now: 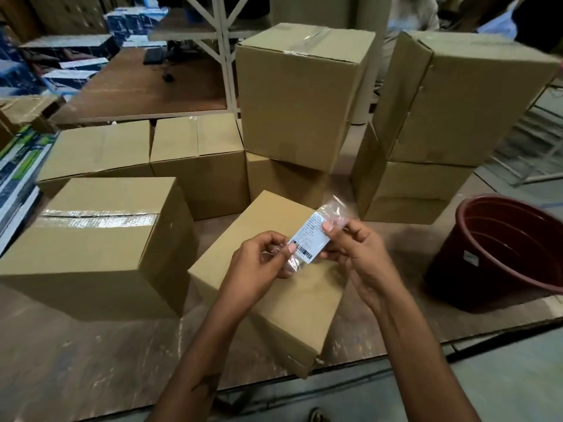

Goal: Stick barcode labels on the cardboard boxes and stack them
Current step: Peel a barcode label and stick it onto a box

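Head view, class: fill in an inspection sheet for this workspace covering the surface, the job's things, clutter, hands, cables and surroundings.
Surface: brown worktable, worn, glossy patches.
Job's things: barcode label with clear backing film, held above the nearest cardboard box, which overhangs the table edge; taped box on the left; more boxes behind, some stacked.
Clutter: maroon bucket on the right.
Hands: left hand and right hand both pinch the label.
Cables: dark cable along the floor under the table edge.
Surroundings: blue printed cartons at left; white frame behind.
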A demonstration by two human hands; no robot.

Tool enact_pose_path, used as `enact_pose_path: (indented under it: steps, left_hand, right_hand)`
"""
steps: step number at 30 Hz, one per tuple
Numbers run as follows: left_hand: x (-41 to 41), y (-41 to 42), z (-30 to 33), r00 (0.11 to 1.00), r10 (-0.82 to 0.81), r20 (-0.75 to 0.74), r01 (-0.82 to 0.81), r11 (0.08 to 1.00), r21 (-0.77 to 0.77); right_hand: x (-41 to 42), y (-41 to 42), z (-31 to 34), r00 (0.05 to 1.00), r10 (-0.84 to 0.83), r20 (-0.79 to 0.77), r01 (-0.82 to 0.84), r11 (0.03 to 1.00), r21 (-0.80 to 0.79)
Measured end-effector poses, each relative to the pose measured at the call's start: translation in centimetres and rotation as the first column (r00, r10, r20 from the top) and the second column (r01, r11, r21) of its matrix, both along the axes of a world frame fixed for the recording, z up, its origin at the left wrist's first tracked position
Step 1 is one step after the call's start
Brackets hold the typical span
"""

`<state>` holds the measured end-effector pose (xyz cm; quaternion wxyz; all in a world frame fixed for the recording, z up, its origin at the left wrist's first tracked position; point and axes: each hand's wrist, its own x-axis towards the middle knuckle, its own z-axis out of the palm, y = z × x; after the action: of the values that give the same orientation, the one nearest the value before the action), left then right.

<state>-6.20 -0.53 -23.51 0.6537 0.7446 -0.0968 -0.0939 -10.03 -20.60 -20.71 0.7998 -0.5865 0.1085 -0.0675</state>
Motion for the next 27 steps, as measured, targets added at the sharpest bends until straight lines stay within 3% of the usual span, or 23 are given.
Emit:
enact_pose_path:
  steps: [2, 5, 8, 14, 21, 27]
  left_hand:
    - [-0.1, -1.1, 0.4, 0.999, -0.002, -0.032, 0.000, 0.998, -0.060]
    - [-0.3, -2.9, 1.1, 0.985, -0.060, -0.163, 0.012, 0.960, -0.279]
    - [-0.1, -4.8, 1.6, 0.972, -0.096, -0.213, 0.017, 0.939, -0.345]
    - [0.0, -9.0, 1.7, 0.990, -0.058, -0.126, 0.027, 0.971, -0.236]
    - [-0.8, -14.6, 1.5, 0.970, -0.163, -0.179, 0.107, 0.952, -0.286]
    - [-0.7, -22.5, 1.3, 0.954, -0.272, -0.126, 0.257, 0.959, -0.121]
  right_hand:
    - [-0.4, -1.0, 0.1, 0.999, -0.030, -0.014, 0.031, 1.000, 0.007]
    - [-1.3, -2.1, 0.4, 0.997, -0.078, -0.018, 0.079, 0.997, 0.026]
    - [-2.2, -3.7, 1.0, 0.990, -0.139, -0.025, 0.139, 0.990, -0.005]
    - [-4.5, -8.2, 0.8, 0.987, -0.159, -0.033, 0.158, 0.987, -0.018]
    - [-6.6, -13.3, -0.3, 0.950, -0.311, -0.015, 0.310, 0.949, -0.050]
    - [-7.8, -20.5, -1.6, 0.863, -0.503, -0.045, 0.458, 0.817, -0.351]
